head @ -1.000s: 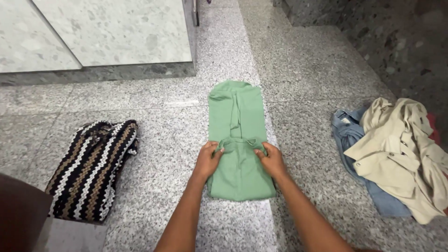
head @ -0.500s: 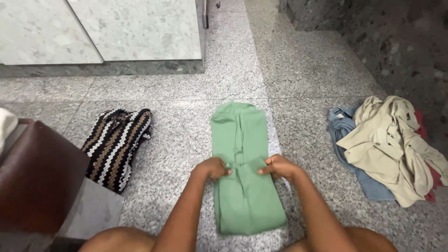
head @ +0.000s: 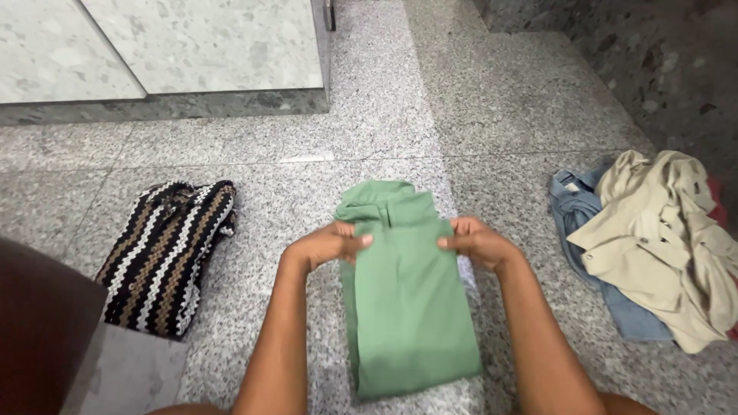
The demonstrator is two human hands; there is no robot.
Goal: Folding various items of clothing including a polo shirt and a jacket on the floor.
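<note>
On the speckled granite floor [head: 477,100], just in front of the person, both hands are gripping a green shirt [head: 411,307] at its upper part. The left hand [head: 330,244] is pinching the left edge of the cloth, its fingers curled over the fabric with the fingertips pointing toward the middle. The right hand [head: 477,242] is pinching the right edge in the same way, thumb and fingers closing on a fold of the cloth. The two hands are sitting level with each other, a strip of green showing between them.

The shirt is lying folded into a long, narrow shape, its collar end pointing away from the person and its lower end reaching toward the bottom of the view. The part beyond the hands is looking slightly bunched around the collar, while the lower part is lying flat and smooth.

To the left, well apart from the shirt, a black, white and brown zigzag knit garment [head: 165,257] is lying folded on the floor. To the right, a beige shirt [head: 661,238] is sprawling crumpled over blue jeans [head: 592,223]. Farther off, a pale stone panel [head: 154,46] is standing along the top left.
</note>
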